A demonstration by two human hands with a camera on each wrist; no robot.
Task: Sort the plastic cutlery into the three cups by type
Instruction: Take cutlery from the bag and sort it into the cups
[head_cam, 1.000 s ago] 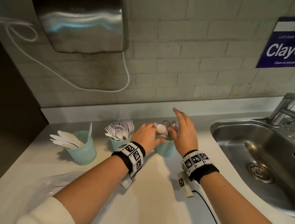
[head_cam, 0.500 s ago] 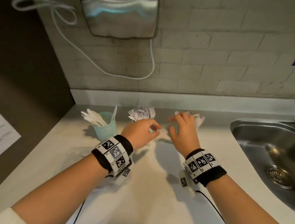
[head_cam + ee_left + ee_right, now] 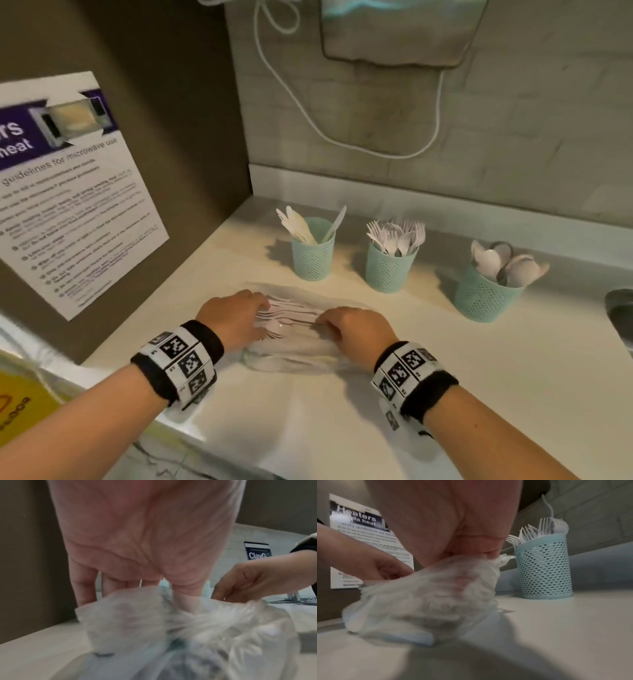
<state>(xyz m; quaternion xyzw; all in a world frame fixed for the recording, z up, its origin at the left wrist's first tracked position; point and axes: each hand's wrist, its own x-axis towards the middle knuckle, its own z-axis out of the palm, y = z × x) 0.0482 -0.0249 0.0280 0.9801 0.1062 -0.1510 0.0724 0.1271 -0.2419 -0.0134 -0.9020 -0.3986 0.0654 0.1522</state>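
From the head view, both hands rest on a clear bag of cutlery lying on the tabletop, in front of three cups: knives, forks, spoons. The left hand presses it with fairly straight fingers; the right hand curls onto the plastic. Only the wrist views show the bunched film at the fingertips, the right pinching a fold. A poster hangs left; a sink edge lies right.
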